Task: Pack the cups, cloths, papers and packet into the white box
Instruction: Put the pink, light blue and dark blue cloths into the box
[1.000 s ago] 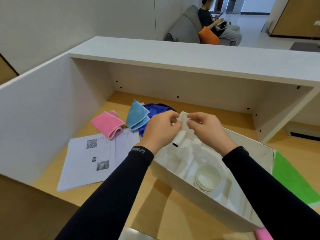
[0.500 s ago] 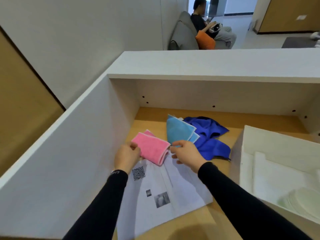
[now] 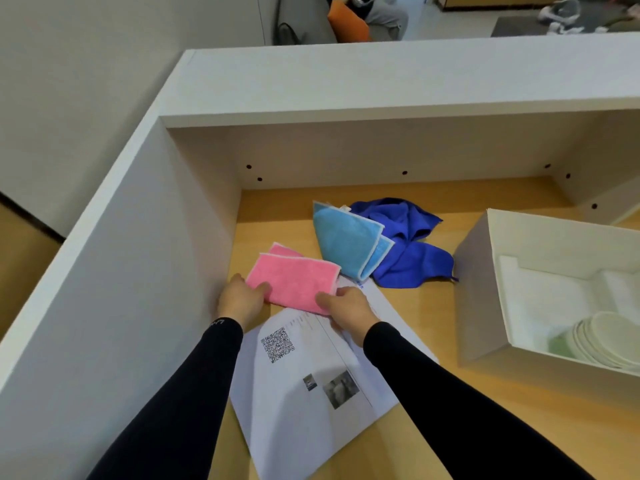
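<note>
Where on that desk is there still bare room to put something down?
Bare wood lies between the papers and the white box, and along the back wall behind the dark blue cloth. The left corner is crowded: pink cloth, light blue cloth, both hands.

Fuzzy pink cloth (image 3: pixel 294 282), smooth printed papers (image 3: pixel 311 386), matt wood-grain desk (image 3: pixel 450 393)
</note>
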